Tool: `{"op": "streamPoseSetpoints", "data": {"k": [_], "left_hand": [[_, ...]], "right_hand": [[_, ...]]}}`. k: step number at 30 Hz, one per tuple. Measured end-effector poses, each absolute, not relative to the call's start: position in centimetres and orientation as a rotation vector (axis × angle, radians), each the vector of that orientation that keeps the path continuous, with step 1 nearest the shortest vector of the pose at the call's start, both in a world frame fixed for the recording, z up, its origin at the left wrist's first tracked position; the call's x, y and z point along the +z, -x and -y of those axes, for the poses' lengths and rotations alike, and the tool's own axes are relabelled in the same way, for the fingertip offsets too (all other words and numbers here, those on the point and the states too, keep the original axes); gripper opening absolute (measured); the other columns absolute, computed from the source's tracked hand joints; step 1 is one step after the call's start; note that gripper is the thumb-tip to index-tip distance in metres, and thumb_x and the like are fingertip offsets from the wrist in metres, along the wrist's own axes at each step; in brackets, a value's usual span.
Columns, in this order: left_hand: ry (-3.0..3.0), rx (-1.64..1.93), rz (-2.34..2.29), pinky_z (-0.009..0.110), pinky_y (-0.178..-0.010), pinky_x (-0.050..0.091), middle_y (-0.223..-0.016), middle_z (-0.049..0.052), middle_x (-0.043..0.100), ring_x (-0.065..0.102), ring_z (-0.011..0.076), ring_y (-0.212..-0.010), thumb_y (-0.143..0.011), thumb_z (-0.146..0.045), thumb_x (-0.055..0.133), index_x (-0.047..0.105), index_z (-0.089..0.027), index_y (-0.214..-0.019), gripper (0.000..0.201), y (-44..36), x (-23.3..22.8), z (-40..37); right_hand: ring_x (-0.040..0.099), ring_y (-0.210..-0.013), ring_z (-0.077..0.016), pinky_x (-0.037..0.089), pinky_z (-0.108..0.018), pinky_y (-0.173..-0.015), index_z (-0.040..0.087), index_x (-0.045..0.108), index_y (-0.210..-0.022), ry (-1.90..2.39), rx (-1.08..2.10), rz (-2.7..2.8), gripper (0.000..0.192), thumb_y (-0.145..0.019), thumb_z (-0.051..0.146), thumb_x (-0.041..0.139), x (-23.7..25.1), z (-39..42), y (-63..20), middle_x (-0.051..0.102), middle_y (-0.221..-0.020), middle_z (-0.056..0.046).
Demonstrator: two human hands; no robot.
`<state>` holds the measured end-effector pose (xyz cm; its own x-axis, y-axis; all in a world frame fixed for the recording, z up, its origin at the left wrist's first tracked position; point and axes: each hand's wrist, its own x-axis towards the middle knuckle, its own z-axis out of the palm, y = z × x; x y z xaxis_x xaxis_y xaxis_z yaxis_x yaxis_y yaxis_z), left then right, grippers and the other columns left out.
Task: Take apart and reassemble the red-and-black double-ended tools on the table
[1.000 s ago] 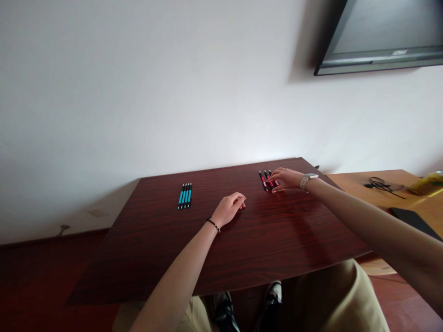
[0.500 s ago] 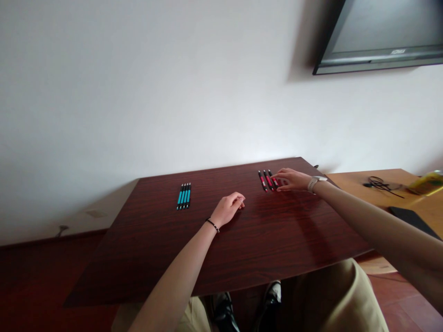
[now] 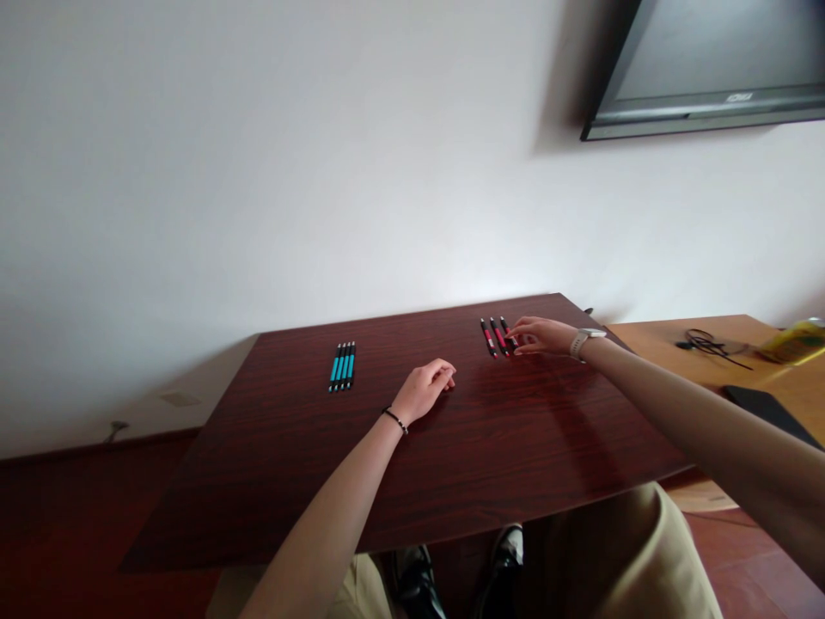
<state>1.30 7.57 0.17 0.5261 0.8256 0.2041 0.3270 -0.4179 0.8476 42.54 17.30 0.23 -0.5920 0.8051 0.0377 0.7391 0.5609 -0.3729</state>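
Observation:
My right hand (image 3: 537, 334) is at the rightmost of three red-and-black pens, its thumb and fingers around that red pen (image 3: 508, 332) and partly covering it. Just to the left lie the middle red pen (image 3: 499, 336) and the left red pen (image 3: 488, 338), roughly parallel, with narrow gaps between them. My left hand (image 3: 425, 387) rests on the dark wooden table (image 3: 490, 456) with its fingers curled in and nothing visible in them. Farther left, several turquoise-and-black pens (image 3: 342, 367) lie close together in a neat row.
A white wall (image 3: 361, 172) rises behind the table, with a screen (image 3: 715, 77) mounted upper right. On the right, a lighter wooden table (image 3: 689, 378) holds a black cable (image 3: 709, 342), a yellow package (image 3: 796, 341) and a flat black object (image 3: 766, 411).
The right hand has shifted very slightly at the rightmost red pen. My left hand and the turquoise pens stay where they were.

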Motion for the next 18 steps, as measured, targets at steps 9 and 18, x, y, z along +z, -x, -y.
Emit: {"op": "streamPoseSetpoints", "data": {"k": [9,18], "left_hand": [[-1.984,0.787,-0.941,0.028,-0.084,0.054,-0.093,0.004,0.078,0.074,0.0175,-0.085,-0.109,-0.046,0.047,0.069,-0.021,-0.111,0.034,-1.4,0.4,-7.6],[-1.985,0.792,-0.938,0.028,-0.083,0.054,-0.093,0.004,0.078,0.074,0.0174,-0.085,-0.109,-0.045,0.047,0.069,-0.021,-0.111,0.033,-1.3,0.5,-7.5]], "right_hand": [[0.068,-0.082,-0.0260,0.056,-0.043,-0.084,0.029,0.077,-0.133,1.332,0.458,2.572,0.060,-0.090,0.070,0.067,0.8,-16.5,-42.0,0.070,-0.115,-0.013],[0.069,-0.098,-0.0329,0.056,-0.047,-0.092,0.025,0.062,-0.151,1.393,0.357,2.472,0.077,-0.087,0.067,0.072,-0.3,-15.6,-42.3,0.072,-0.116,-0.014]]}}
